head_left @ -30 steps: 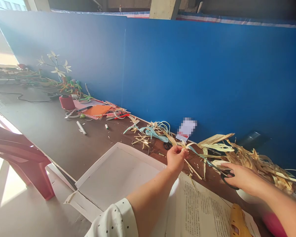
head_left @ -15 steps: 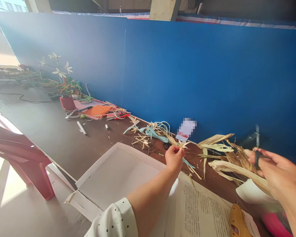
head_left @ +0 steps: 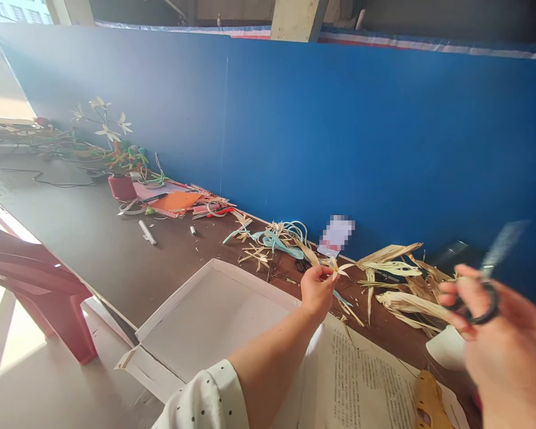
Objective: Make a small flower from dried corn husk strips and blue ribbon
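A pale, star-shaped corn husk flower (head_left: 339, 270) is pinched in the fingertips of my left hand (head_left: 317, 291), above the table near the blue panel. My right hand (head_left: 504, 322) is closed around scissors (head_left: 491, 304) by their black handles, and the blades point up and are smeared by motion. Below and left of the right hand lie dried corn husks (head_left: 411, 301), loose on the table. Left of the flower, more husk flowers (head_left: 261, 257) rest beside light-blue strips (head_left: 279, 243).
A white box lid (head_left: 214, 319) and an open book (head_left: 361, 381) lie in front. A yellow tool (head_left: 429, 399) sits on the book, with a white cup (head_left: 446, 348) behind it. A blue panel (head_left: 366, 131) lines the back. At left stands a red chair (head_left: 49, 298).
My right hand has moved left and lower in view, and the scissors have tilted to the right. My left hand has turned slightly, showing more of the flower.
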A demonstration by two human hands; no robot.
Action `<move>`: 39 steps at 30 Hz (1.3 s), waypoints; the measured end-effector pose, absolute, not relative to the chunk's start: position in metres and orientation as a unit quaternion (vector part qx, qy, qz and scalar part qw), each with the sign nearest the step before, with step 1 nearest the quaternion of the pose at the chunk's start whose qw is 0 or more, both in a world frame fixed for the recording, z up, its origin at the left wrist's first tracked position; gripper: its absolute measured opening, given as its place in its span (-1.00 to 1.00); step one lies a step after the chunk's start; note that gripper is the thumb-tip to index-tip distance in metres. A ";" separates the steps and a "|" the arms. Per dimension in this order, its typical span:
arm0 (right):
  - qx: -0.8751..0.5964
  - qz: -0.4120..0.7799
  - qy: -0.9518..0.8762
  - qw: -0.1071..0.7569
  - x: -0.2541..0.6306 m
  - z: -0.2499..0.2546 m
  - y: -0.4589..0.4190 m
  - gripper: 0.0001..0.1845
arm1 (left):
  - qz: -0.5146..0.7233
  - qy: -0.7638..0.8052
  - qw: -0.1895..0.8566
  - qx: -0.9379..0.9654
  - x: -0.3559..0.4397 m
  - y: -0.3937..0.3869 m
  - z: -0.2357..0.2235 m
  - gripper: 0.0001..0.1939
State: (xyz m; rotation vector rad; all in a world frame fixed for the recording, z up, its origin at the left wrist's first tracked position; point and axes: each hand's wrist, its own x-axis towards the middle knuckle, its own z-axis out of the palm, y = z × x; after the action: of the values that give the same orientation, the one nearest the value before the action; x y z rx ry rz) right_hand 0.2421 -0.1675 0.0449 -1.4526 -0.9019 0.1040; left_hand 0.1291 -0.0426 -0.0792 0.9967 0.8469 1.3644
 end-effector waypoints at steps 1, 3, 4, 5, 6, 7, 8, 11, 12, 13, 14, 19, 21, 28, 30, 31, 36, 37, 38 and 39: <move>-0.619 0.098 -0.389 0.675 0.228 0.035 -0.168 -0.46 | 0.589 0.370 0.568 0.439 0.129 -0.043 -0.080 -0.86; -0.621 0.205 -0.356 0.667 0.210 0.013 -0.169 -0.50 | 0.600 0.376 0.532 0.464 0.129 -0.043 -0.081 -0.92; -0.625 0.239 -0.342 0.660 0.206 0.002 -0.170 -0.48 | 0.604 0.376 0.516 0.477 0.129 -0.043 -0.083 -0.94; -0.630 0.261 -0.328 0.654 0.203 -0.009 -0.170 -0.47 | 0.606 0.375 0.501 0.490 0.129 -0.043 -0.084 -0.94; -0.633 0.281 -0.320 0.647 0.202 -0.019 -0.171 -0.45 | 0.609 0.373 0.488 0.502 0.128 -0.044 -0.084 -0.93; -0.636 0.299 -0.319 0.636 0.202 -0.028 -0.172 -0.43 | 0.611 0.371 0.474 0.514 0.128 -0.044 -0.085 -0.92; -0.639 0.312 -0.317 0.628 0.203 -0.036 -0.173 -0.42 | 0.613 0.369 0.462 0.525 0.128 -0.044 -0.085 -0.92; -0.636 0.329 -0.322 0.619 0.206 -0.053 -0.173 -0.42 | 0.615 0.362 0.431 0.552 0.126 -0.046 -0.084 -0.93; -0.636 0.332 -0.321 0.618 0.207 -0.058 -0.172 -0.44 | 0.615 0.359 0.424 0.559 0.126 -0.046 -0.084 -0.93; -0.638 0.335 -0.320 0.615 0.209 -0.061 -0.172 -0.46 | 0.614 0.358 0.419 0.565 0.126 -0.046 -0.083 -0.94; -0.640 0.340 -0.319 0.612 0.211 -0.064 -0.171 -0.48 | 0.613 0.356 0.414 0.571 0.125 -0.046 -0.083 -0.94; -0.643 0.351 -0.337 0.591 0.217 -0.070 -0.173 -0.47 | 0.610 0.344 0.381 0.603 0.123 -0.047 -0.081 -0.94; -0.646 0.353 -0.350 0.579 0.216 -0.069 -0.174 -0.47 | 0.611 0.343 0.364 0.613 0.122 -0.048 -0.079 -0.93; -0.592 0.417 -0.343 0.598 0.212 -0.068 -0.174 -0.55 | 0.615 0.347 0.359 0.610 0.123 -0.048 -0.080 -0.94; -0.577 0.435 -0.332 0.606 0.213 -0.069 -0.174 -0.54 | 0.615 0.348 0.366 0.606 0.124 -0.047 -0.081 -0.95; -0.575 0.439 -0.331 0.607 0.213 -0.069 -0.174 -0.54 | 0.613 0.349 0.368 0.606 0.124 -0.047 -0.081 -0.95; -0.583 0.420 -0.352 0.599 0.216 -0.066 -0.177 -0.54 | 0.609 0.344 0.356 0.620 0.120 -0.049 -0.077 -0.92; -0.581 0.420 -0.355 0.601 0.217 -0.065 -0.178 -0.54 | 0.609 0.340 0.350 0.626 0.119 -0.049 -0.075 -0.90; -0.577 0.421 -0.358 0.601 0.218 -0.064 -0.179 -0.54 | 0.609 0.335 0.345 0.631 0.118 -0.049 -0.073 -0.88; -0.574 0.425 -0.364 0.598 0.220 -0.063 -0.180 -0.53 | 0.610 0.328 0.344 0.634 0.116 -0.048 -0.072 -0.87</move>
State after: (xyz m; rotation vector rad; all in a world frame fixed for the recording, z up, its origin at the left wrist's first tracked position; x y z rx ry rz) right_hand 0.2200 -0.1803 -0.0632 -1.3310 -0.8436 0.9869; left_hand 0.1162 -0.0483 -0.0722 1.6475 0.8523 1.5853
